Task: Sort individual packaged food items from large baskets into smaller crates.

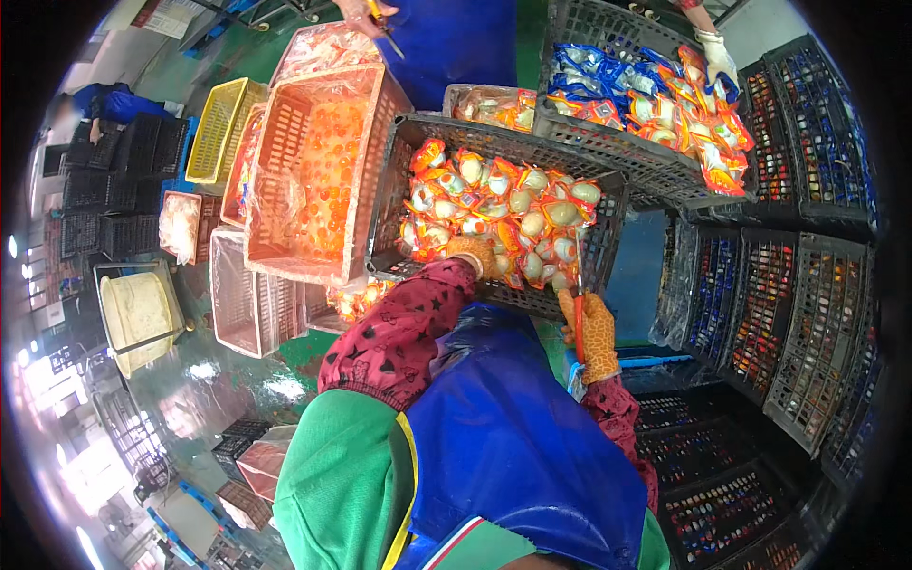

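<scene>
A black plastic crate [502, 296] stands before me, holding many egg packets [470, 167] in clear and orange printed film, some with pale green eggs. My left hand [472, 249], in a patterned yellow-orange glove, reaches over the near rim among the packets. Its fingertips are hidden, so any grip there is unclear. At the crate's near right corner, my right hand [597, 335] wears a matching glove. It is closed around the red handle of a long, narrow metal-bladed tool [578, 320], whose blade points away from me along the packets at the right.
Left of the crate, a salmon-coloured basket [263, 242] lined with clear film holds orange yolks in liquid. Across from me, a co-worker's hand [362, 16] holds a yellow-handled pointed tool. Another person's gloved hand [718, 60] touches packets in a black crate [605, 135]. Stacked crates [755, 306] stand right.
</scene>
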{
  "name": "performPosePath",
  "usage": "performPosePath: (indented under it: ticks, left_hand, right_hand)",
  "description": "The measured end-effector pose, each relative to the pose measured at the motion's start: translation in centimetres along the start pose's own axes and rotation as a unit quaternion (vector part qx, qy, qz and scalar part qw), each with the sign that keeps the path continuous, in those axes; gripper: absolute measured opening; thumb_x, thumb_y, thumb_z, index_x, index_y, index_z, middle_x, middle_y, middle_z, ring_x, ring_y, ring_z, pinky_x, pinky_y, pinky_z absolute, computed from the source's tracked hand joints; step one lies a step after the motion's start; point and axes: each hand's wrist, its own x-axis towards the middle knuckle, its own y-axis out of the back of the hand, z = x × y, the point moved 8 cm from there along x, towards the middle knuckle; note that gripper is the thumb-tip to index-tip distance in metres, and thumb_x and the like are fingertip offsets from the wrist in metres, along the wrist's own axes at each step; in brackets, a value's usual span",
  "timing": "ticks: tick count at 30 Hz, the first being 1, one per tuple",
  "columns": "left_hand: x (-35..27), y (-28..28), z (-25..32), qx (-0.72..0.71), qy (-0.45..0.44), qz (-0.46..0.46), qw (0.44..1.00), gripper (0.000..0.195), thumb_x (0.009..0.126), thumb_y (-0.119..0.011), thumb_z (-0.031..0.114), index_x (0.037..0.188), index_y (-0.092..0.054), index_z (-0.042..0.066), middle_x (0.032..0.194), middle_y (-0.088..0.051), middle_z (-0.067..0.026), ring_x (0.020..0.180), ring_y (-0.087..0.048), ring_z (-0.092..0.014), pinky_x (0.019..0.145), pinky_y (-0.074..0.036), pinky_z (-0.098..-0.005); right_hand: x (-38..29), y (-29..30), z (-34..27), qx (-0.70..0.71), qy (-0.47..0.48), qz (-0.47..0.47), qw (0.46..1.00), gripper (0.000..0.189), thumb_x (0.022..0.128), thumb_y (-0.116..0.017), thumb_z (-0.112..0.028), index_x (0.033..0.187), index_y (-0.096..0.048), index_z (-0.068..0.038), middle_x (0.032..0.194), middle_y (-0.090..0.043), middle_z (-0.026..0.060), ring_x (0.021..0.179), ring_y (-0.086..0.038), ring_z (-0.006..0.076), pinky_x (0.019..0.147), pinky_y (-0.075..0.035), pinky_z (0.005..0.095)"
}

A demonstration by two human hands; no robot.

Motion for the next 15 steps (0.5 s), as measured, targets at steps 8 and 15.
performPosePath:
  ticks: [8, 15]
  left_hand:
    - [1.7, -0.6, 7.0, 0.146, -0.134, -0.048, 0.979, 0.046, 0.083, -0.071, 0.04, 0.124, -0.069, 0.019, 0.131, -0.064, -0.0096, 0.123, -0.06, -0.031, 0.102, -0.045, -0.0513]
    - [1.9, -4.4, 9.7, 0.364, -0.467, 0.081, 0.802, 0.032, 0.088, -0.065, 0.035, 0.117, -0.07, 0.024, 0.118, -0.067, -0.0019, 0.115, -0.06, -0.031, 0.097, -0.045, -0.0511]
  right_hand:
    - [-0.1, -3.0, -0.8, -0.007, -0.01, -0.03, 0.999, 0.041, 0.09, -0.076, -0.039, 0.111, -0.067, -0.005, 0.077, -0.065, 0.0025, 0.056, -0.062, 0.0106, 0.045, -0.048, 0.0249]
    - [0.2, -1.7, 1.7, 0.025, -0.049, 0.011, 0.998, 0.044, 0.09, -0.076, -0.042, 0.111, -0.066, -0.005, 0.079, -0.064, 0.0021, 0.058, -0.063, 0.0122, 0.044, -0.048, 0.0248]
